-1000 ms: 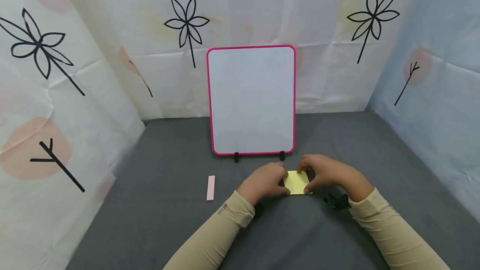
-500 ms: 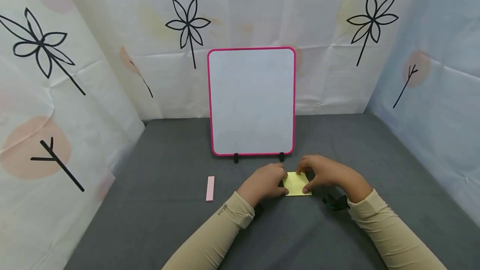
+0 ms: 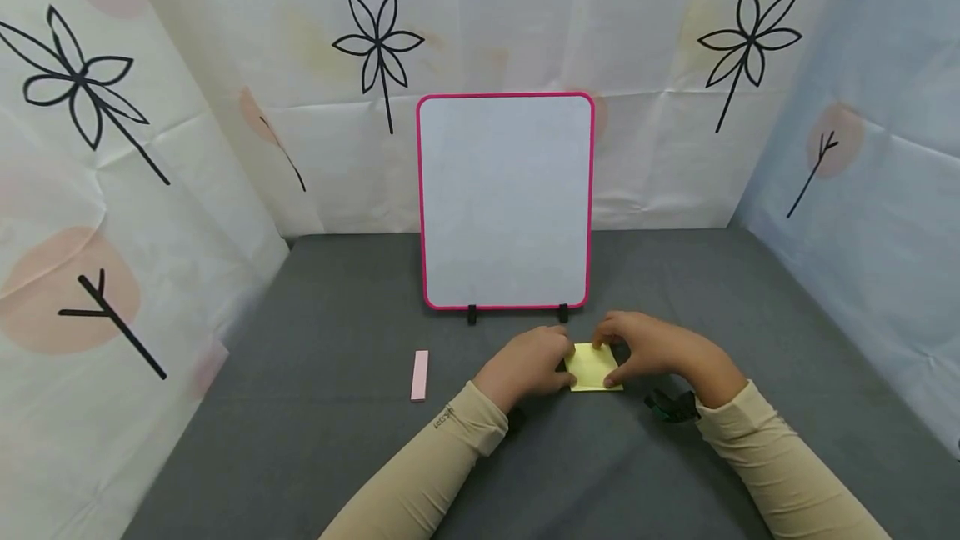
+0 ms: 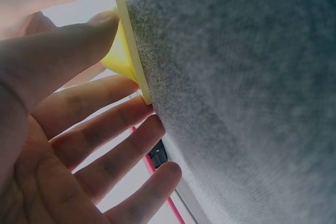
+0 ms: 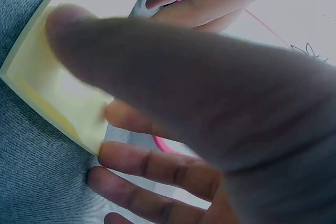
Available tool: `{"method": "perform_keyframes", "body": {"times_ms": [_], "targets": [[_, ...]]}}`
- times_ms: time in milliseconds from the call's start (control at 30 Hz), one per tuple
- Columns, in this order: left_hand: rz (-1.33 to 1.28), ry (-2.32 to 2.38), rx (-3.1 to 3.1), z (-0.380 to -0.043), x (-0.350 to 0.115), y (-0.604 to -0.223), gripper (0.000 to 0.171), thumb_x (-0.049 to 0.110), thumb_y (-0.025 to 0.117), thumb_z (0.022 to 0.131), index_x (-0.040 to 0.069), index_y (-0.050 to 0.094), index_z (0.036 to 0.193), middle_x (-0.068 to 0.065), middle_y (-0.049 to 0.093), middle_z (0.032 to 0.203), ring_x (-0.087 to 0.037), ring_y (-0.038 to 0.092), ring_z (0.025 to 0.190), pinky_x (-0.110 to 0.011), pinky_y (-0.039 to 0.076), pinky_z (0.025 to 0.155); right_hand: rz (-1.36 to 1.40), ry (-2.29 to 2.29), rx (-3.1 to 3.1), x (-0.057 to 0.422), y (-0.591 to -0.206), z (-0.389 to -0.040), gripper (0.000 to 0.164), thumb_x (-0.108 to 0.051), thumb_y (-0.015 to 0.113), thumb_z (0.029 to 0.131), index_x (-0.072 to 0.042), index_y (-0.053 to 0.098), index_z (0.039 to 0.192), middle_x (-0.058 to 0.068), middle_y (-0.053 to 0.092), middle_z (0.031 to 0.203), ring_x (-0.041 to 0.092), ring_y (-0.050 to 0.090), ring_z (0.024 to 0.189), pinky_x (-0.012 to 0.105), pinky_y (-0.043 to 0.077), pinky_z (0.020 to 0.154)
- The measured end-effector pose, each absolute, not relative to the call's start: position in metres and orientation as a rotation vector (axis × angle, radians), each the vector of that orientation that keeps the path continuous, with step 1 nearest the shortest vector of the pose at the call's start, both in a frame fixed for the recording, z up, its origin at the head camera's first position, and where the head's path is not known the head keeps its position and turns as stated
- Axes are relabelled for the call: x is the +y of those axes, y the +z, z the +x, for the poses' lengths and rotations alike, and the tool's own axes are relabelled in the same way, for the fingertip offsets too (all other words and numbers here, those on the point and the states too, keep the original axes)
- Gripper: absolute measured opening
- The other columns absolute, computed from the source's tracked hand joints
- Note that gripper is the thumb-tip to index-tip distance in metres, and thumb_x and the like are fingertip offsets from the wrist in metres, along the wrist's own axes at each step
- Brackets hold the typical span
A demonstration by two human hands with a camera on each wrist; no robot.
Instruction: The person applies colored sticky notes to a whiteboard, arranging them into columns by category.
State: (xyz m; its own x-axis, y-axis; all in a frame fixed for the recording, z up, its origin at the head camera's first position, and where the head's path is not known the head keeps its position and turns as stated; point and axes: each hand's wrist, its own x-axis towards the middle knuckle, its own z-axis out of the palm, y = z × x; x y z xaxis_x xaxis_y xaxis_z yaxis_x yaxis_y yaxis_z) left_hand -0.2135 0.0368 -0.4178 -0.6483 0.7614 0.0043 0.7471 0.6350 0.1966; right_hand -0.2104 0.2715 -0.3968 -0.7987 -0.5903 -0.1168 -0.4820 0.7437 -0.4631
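Observation:
A pad of yellow sticky notes (image 3: 592,367) lies flat on the grey cloth between both hands. My left hand (image 3: 525,365) holds its left side, thumb at the near corner and fingers toward the far one. From the right, my right hand (image 3: 660,348) grips it the same way. In the left wrist view the thumb (image 4: 63,51) presses the top of the pad (image 4: 126,45), whose edge shows some thickness. The right wrist view has the right thumb (image 5: 131,61) on top of the pad (image 5: 79,98), with fingertips along its far edge.
A whiteboard (image 3: 506,202) with a pink frame stands upright behind the hands on small black feet (image 3: 472,315). Left of the left hand lies a narrow pink strip pad (image 3: 420,375). Printed cloth walls (image 3: 660,173) enclose the grey table (image 3: 330,307) at the back and sides.
The hands stay on the yellow sticky note pad almost unmoved. The whole head view shifts only very slightly.

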Motion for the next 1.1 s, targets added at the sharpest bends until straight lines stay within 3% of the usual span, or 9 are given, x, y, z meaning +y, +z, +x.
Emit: {"method": "perform_keyframes", "body": {"times_ms": [400,733,1100], "targets": [[1.274,0.290,2.761,-0.213,0.037,-0.416,0.019,0.032,0.076,0.100,0.015,0.076,0.091,0.003,0.058,0.086,-0.008,0.049,0.069,-0.020,0.039,0.062,-0.883,-0.616,2.714,0.267,-0.392,-0.205,0.046,-0.032,0.096,0.079,-0.011,0.073,0.114,0.001,0.068,0.110,0.022,0.066,0.103,0.046,0.057,0.091],[1.224,0.365,2.736,-0.213,0.039,-0.417,0.036,0.028,0.061,0.109,0.017,0.061,0.075,0.002,0.053,0.083,-0.010,0.045,0.066,-0.022,0.036,0.059,-1.016,-0.685,2.721,0.266,-0.390,-0.209,0.011,-0.012,0.082,0.091,-0.015,0.073,0.094,-0.006,0.068,0.093,0.012,0.067,0.088,0.042,0.060,0.082],[1.292,0.465,2.798,-0.216,0.035,-0.412,0.019,0.029,0.064,0.107,0.014,0.075,0.104,0.004,0.056,0.084,-0.007,0.047,0.071,-0.019,0.037,0.060,-1.083,-0.747,2.692,0.270,-0.395,-0.217,0.008,-0.010,0.075,0.098,-0.011,0.076,0.090,-0.009,0.070,0.087,0.001,0.064,0.079,0.028,0.058,0.073]]}}
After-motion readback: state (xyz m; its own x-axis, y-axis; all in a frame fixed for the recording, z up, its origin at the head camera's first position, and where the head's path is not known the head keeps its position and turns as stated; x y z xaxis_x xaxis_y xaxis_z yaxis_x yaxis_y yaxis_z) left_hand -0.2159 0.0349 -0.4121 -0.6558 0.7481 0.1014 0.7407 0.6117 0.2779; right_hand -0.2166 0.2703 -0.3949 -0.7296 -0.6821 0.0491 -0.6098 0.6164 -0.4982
